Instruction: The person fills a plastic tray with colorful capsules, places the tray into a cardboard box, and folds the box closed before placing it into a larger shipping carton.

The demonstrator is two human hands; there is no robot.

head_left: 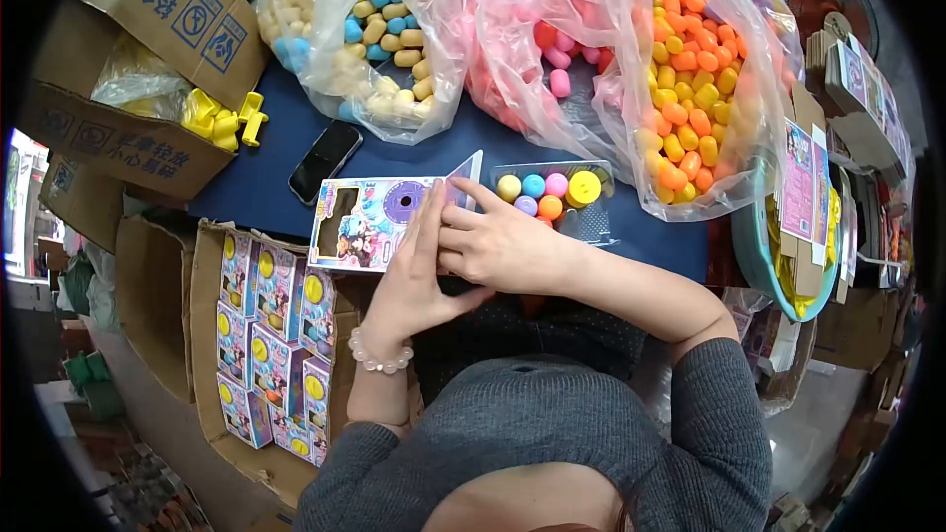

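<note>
Printed card [367,222] in grip of left hand [409,281], right hand [503,248]; blister tray [597,227] beside holds balls [533,185].

A small toy-packing workshop: plastic bags [680,79] of coloured capsules crowd the table's far edge, and a cardboard box [212,355] of finished packs sits at its left edge.

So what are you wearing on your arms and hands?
Grey knitted sleeves cover both arms, pushed up toward the elbows. The left hand has a bracelet of pale round beads at its wrist. The right hand is bare: no glove, ring or watch shows.
</note>
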